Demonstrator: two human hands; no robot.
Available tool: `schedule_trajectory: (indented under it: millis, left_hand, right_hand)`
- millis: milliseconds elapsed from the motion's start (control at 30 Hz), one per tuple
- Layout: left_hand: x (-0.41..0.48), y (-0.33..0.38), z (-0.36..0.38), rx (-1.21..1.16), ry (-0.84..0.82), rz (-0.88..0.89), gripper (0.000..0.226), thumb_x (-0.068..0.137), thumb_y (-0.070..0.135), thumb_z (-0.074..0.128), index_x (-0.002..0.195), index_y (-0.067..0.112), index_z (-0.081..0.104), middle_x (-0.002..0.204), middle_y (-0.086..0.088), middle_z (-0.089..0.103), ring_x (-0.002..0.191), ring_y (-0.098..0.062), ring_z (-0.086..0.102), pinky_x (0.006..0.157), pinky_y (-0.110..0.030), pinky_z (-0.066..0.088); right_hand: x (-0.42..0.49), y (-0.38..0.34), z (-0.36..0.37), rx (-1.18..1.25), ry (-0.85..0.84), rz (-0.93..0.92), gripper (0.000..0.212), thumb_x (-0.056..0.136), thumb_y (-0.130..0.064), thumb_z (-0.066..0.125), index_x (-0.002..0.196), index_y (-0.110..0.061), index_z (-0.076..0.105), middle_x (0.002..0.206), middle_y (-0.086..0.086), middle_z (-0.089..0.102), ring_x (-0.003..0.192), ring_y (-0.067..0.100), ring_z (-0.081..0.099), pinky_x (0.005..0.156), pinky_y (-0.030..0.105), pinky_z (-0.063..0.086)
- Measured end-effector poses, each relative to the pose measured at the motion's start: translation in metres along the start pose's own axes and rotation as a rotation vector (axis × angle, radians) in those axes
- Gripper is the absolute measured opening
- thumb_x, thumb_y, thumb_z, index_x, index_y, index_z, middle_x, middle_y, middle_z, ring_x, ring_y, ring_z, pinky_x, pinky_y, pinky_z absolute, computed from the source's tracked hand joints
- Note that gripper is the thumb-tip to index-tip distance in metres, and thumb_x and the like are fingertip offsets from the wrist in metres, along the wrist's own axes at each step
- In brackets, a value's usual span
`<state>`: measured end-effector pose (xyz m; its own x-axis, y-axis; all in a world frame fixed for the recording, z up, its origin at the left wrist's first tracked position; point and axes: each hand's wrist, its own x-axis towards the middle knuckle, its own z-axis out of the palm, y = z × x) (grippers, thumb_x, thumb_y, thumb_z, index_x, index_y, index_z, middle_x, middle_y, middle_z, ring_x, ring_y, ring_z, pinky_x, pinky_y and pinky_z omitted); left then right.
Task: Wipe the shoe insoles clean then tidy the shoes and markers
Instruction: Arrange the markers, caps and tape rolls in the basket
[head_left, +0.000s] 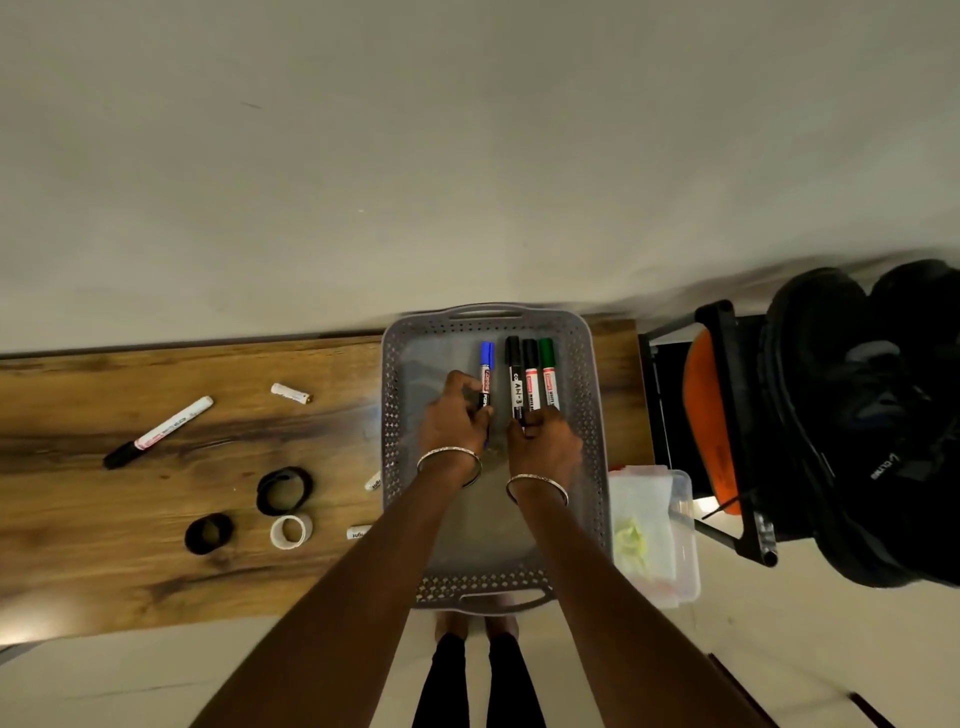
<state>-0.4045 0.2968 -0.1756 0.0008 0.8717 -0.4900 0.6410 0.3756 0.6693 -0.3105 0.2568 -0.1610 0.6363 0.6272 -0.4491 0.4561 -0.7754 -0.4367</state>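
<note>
In the grey tray (584, 395), L hand (454, 421) fingers pinch the blue marker (486, 371) and R hand (548, 447) fingers grip the black markers (515, 384) by their near ends (long axes parallel, caps away from the person), w/ blue just left, apart.

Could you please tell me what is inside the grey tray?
A blue-capped marker, pinched by the left hand, and three more markers gripped by the right hand. The hands hide their lower ends.

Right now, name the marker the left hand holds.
The blue-capped marker, leftmost in the grey tray; the left hand grips it, apart from the other three markers, black- and green-capped.
</note>
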Motion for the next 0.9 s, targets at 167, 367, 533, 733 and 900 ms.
schedule_trajectory:
  millis: [167,367,533,733,900]
  left_hand:
    - [0.009,0.009,0.015,-0.011,0.041,-0.027,0.03,0.084,0.016,0.078,0.109,0.014,0.062,0.094,-0.005,0.075,0.087,-0.021,0.071,0.078,-0.028,0.054]
    - [0.013,0.012,0.025,-0.025,0.019,-0.046,0.033,0.081,0.015,0.08,0.11,0.013,0.064,0.1,-0.007,0.075,0.092,-0.022,0.071,0.08,-0.027,0.053]
    - [0.012,0.008,0.026,-0.019,-0.016,-0.038,0.037,0.082,0.014,0.08,0.114,0.012,0.062,0.098,-0.007,0.073,0.089,-0.021,0.069,0.075,-0.021,0.047]
    - [0.012,0.007,0.025,-0.038,-0.041,-0.027,0.035,0.082,0.011,0.079,0.113,0.011,0.062,0.094,-0.007,0.072,0.085,-0.02,0.068,0.077,-0.025,0.051]
    - [0.006,0.004,0.022,-0.069,-0.033,-0.025,0.03,0.087,0.015,0.074,0.114,0.012,0.062,0.099,-0.007,0.072,0.089,-0.021,0.068,0.084,-0.034,0.056]
  right_hand:
    - [0.003,0.004,-0.002,-0.027,-0.005,-0.014,0.021,0.091,-0.028,0.067,0.101,-0.009,0.068,0.101,0.014,0.072,0.095,0.035,0.067,0.075,0.036,0.051]
    - [0.004,0.005,-0.001,-0.001,-0.013,0.005,0.031,0.092,-0.034,0.067,0.109,-0.012,0.056,0.105,0.014,0.07,0.098,0.036,0.066,0.073,0.034,0.046]
    - [-0.001,0.005,-0.008,0.003,0.035,0.078,0.047,0.092,-0.035,0.066,0.125,-0.011,0.043,0.116,0.018,0.067,0.102,0.04,0.066,0.082,0.047,0.054]
    - [-0.002,0.006,-0.009,-0.063,0.023,0.101,0.048,0.094,-0.042,0.062,0.125,-0.007,0.049,0.12,0.019,0.065,0.107,0.038,0.064,0.085,0.044,0.053]
    - [-0.004,0.003,-0.009,-0.006,0.076,0.155,0.039,0.096,-0.033,0.06,0.121,-0.005,0.053,0.118,0.021,0.066,0.107,0.041,0.064,0.088,0.045,0.052]
